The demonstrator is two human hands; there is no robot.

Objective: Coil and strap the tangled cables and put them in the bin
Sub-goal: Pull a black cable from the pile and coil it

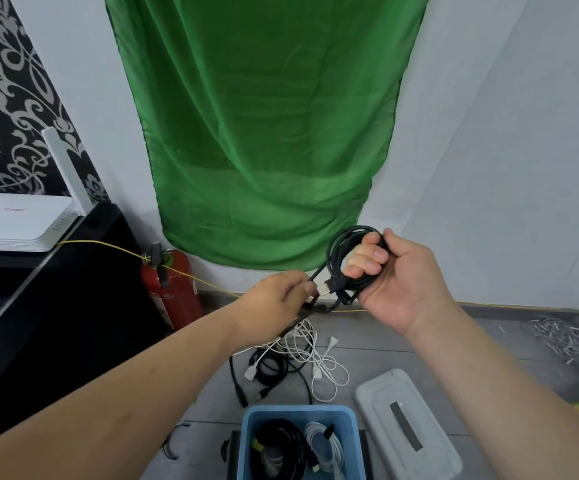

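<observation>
— Bin [298,411] at my feet holds a black bundle [277,445] and a white bundle [326,448]. Lid [378,396] lies off, just right of it.
— Cable in hand?
— Black coil [336,247], held up over the floor. Right hand [398,282] grips it, fingers curled through the loops. Left hand [277,299] pinches at the plug [326,288] on the coil's lower edge. Something dark hangs under that hand; strap or cable tail, can't tell.
— Strapped?
— No strap visible round it. I'd call it coiled, not tied, not binned.
— Remaining?
— Tangle [298,355] of white and black leads on the floor between hands and bin. Several cables, I'd guess; count unclear.
— Obstructions?
— Extinguisher [173,289] stands left of the tangle, with a yellow wire [108,245] running past it toward the router [14,220]. Could snag. Path down to the bin looks open.
</observation>
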